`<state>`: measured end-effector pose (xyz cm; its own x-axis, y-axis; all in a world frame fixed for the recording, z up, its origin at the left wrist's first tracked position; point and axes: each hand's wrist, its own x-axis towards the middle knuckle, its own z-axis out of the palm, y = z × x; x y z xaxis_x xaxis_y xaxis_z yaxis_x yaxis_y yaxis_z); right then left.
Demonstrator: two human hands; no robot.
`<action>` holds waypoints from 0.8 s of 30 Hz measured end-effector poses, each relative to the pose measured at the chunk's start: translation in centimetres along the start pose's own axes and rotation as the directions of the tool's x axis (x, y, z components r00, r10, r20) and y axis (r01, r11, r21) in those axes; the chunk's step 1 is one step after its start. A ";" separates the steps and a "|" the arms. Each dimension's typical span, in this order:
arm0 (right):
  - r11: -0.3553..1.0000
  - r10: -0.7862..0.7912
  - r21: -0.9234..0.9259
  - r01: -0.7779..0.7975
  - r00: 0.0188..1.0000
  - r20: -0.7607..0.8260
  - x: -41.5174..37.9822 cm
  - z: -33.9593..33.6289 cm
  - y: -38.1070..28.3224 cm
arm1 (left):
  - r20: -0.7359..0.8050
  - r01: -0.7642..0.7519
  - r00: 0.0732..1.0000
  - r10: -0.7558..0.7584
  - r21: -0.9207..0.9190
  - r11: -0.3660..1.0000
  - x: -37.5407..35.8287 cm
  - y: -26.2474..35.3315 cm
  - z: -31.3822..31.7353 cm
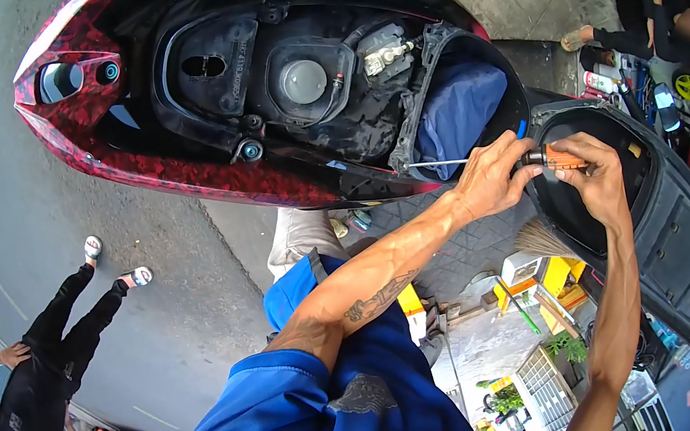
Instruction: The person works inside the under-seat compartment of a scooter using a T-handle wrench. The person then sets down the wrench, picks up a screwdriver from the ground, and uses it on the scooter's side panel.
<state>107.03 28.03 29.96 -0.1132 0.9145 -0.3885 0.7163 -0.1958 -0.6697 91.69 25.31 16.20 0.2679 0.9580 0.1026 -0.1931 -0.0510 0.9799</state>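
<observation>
A screwdriver (568, 155) with an orange handle and a long thin shaft is held in both hands. My right hand (598, 173) is closed around the handle. Fingers of my left hand (494, 177) are closed near the dark front end of the handle, the shaft emerging beyond them. Its tip lies by the lower edge of a red-and-black scooter body (266, 178). Inside the scooter's uncovered frame are a round fuel cap (303, 82) and a storage bin with dark blue cloth (460, 109). A small blue piece (522, 128) shows just above my left fingers.
The scooter's seat (679, 223) is tipped up at the right, underside showing. Behind it are assorted tools and bottles (664, 103). A person in black (57, 346) stands on the road at left; another (639, 11) sits upper right. Broom bristles (542, 237) are below the seat.
</observation>
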 end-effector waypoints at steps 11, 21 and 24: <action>0.805 0.593 -0.039 -0.592 0.803 0.052 2.4 -0.3 -2.8 | 0.149 0.056 0.987 -0.056 0.006 0.998 1.0 -0.7 -0.3; 0.529 0.848 -0.156 -0.834 0.526 0.059 4.1 0.6 -5.2 | 0.209 0.224 0.952 -0.225 0.025 0.974 1.0 0.2 -1.8; 0.943 0.322 -0.052 -0.328 0.942 -0.098 2.0 2.6 -4.0 | 0.198 0.233 0.953 -0.231 0.014 0.972 0.8 -0.7 -1.9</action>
<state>102.17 29.71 30.21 0.1911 0.8328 -0.5195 0.7486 -0.4660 -0.4716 90.26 26.61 15.23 0.4870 0.8683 -0.0944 -0.1122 0.1694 0.9791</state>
